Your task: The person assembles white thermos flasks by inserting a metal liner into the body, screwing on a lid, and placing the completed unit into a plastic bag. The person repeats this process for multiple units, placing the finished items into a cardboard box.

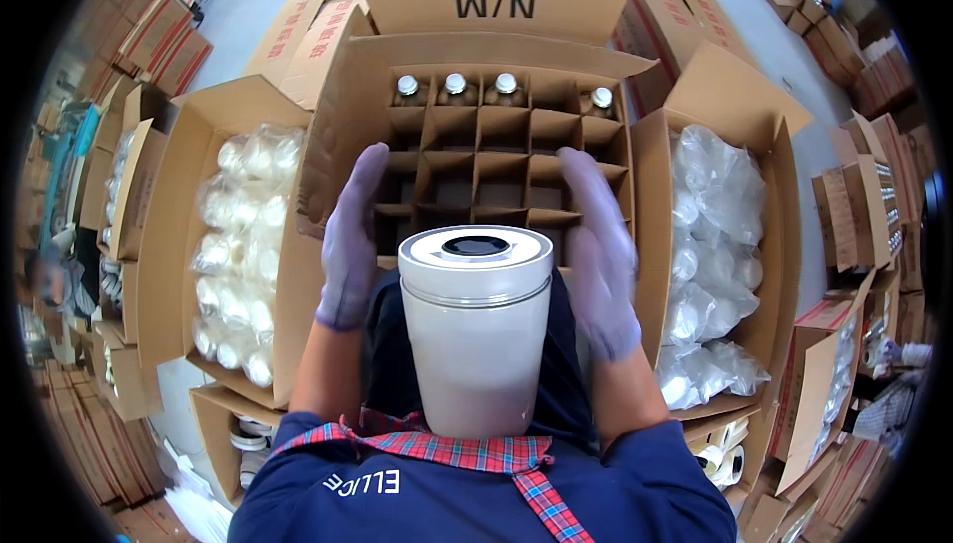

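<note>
A cardboard carton (328, 136) with a grid of cardboard dividers (503, 136) lies open in front of me. Several dark bottles with silvery caps (505, 87) stand in its back row. Both my hands wear pale purple gloves. My left hand (349, 240) is stretched out flat by the carton's left side, holding nothing. My right hand (606, 255), slightly blurred, is held out likewise by the right side, palm inward and without an object. Between my hands, a white canister-shaped object (476, 344) with a round black centre on top appears close to my chest; neither hand touches it.
An open box of plastic-wrapped white items (243, 245) stands at left. At right, another box holds items in clear plastic bags (715, 255). A closed carton (496, 7) lies beyond. Stacked cartons (99, 434) and a person (888, 409) are farther out.
</note>
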A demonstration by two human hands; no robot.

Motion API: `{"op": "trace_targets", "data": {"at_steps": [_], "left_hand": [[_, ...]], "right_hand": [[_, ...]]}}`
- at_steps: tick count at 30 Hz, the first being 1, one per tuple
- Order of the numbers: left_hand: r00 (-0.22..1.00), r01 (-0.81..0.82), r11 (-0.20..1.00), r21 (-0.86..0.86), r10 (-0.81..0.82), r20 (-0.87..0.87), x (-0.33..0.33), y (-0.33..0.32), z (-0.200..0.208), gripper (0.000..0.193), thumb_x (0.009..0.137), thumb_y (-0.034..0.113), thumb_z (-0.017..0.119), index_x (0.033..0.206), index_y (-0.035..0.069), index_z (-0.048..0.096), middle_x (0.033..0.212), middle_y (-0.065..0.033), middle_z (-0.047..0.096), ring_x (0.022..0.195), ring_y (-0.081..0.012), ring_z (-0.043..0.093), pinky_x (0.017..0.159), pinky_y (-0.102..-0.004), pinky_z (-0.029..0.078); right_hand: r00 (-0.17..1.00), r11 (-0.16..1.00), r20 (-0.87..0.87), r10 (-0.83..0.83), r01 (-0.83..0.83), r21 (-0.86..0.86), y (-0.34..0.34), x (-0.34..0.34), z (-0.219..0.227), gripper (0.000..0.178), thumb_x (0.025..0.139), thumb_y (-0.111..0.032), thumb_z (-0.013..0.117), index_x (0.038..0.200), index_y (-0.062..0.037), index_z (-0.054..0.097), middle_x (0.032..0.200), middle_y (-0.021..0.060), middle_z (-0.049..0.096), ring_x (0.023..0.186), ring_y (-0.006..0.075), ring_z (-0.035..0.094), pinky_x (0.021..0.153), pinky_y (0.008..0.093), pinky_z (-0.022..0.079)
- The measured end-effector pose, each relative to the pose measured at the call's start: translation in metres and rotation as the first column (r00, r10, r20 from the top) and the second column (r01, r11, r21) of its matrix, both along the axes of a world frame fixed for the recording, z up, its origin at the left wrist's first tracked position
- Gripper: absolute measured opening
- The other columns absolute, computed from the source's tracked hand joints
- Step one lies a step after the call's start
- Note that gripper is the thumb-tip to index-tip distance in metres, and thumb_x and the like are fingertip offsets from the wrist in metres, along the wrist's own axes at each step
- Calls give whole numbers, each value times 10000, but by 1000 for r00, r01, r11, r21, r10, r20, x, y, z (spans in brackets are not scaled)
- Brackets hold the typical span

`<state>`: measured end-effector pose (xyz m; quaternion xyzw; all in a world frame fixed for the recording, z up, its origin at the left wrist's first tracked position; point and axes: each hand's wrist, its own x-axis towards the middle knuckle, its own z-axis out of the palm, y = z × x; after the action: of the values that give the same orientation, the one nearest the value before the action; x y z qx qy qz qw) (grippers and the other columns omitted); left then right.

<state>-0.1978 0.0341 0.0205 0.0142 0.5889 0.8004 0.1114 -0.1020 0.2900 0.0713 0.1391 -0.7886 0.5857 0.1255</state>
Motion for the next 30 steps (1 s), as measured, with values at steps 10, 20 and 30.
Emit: {"op": "trace_targets", "data": {"at_steps": [10,20,30], "left_hand": [[880,382,886,-263,-435,-190,22,3,16,487,1075,274,376,1410,-53,511,1497,-216,467,1430,-296,398,1192,-446,275],[995,66,998,9,-66,-69,43,29,47,507,1034,191,384,1454,-86,446,1494,-241,479,1456,-307,379,1216,-381,232],[730,478,768,-426,-617,-292,26,12,70,654,908,322,347,1335,-122,567,1517,-273,443,1460,-356,367,1243,-459,123]], "right_hand": [[828,939,-444,343,-317,134,-24,11,34,542,1006,-344,499,1373,55,525,1368,249,551,1258,400,556,1087,462,423],[992,996,105,66,-58,-73,-9,30,21,522,921,-301,527,1284,71,580,1306,261,594,1243,385,585,1078,458,430],[941,950,-221,254,-200,240,-15,24,56,773,906,-574,588,1316,81,550,1301,304,571,1184,468,585,1018,494,459]]}}
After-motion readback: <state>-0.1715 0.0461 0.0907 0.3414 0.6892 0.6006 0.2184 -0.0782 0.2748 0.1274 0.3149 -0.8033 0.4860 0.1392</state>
